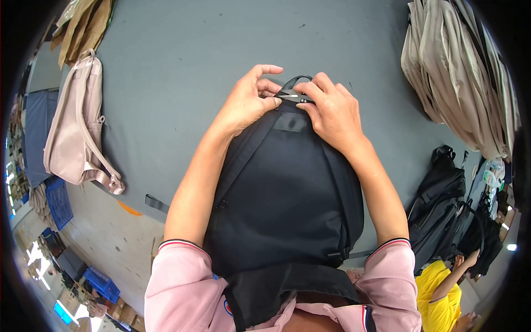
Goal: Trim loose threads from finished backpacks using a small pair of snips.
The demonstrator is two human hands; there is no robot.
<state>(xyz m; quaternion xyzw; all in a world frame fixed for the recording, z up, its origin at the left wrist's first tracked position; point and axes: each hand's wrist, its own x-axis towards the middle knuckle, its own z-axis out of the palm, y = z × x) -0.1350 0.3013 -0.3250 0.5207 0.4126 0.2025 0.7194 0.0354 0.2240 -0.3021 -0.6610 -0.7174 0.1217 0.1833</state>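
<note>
A black backpack (pixel 276 188) lies on the grey table with its straps facing up and its top end pointing away from me. My right hand (pixel 334 108) grips small thread snips (pixel 298 98), dark with pale blades, at the base of the backpack's top handle (pixel 298 80). The blades point left, toward the fingertips of my left hand (pixel 249 99). Thumb and fingers of that hand pinch at the bag's top edge, beside the handle, with the index finger raised. Whatever is between them is too small to make out.
On the grey table (pixel 166 61), a pink backpack (pixel 77 127) sits at left and a stack of beige bags (pixel 453 72) at far right. Black bags (pixel 437 205) lie nearer on the right, by a person in yellow (pixel 442 288). Blue crates (pixel 102 285) stand at lower left.
</note>
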